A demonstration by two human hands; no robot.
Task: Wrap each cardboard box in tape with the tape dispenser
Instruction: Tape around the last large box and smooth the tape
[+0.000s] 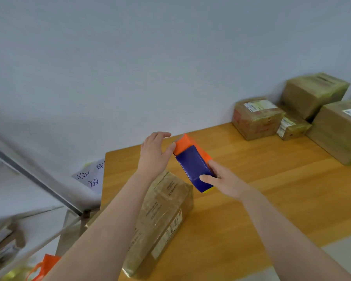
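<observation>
Metal shelf frame (34,179) slants across the far left, with an orange bag (45,266) blurred at the bottom corner below it. Just right of the frame, a paper sign (91,175) with handwritten characters shows beside the left edge of the wooden bench (272,199).

The left hand (153,155) is raised above the bench with its fingers straight and spread, holding nothing; its thumb tip appears to touch the orange end of the carton. Below that forearm a large taped cardboard box (162,220) lies flat near the bench's left edge. Its long axis runs from the front edge away toward the wall, and it has printed labels on its top and right side.

A blue and orange carton (193,167) is held in the air over the bench, between the hands. Its long axis is tilted, with the orange end pointing up and left toward the wall and the blue end, with a sliver of yellow, pointing down and right toward the person. The right hand (223,181) grips that lower blue end, thumb on the facing side and fingers curled round the far edge.

At the far right, against the wall, are four more brown boxes. A labelled box (255,118) is nearest the carton, then a small box (292,126), a tall box (312,94) behind it, and a big box (340,128) at the picture's edge.
</observation>
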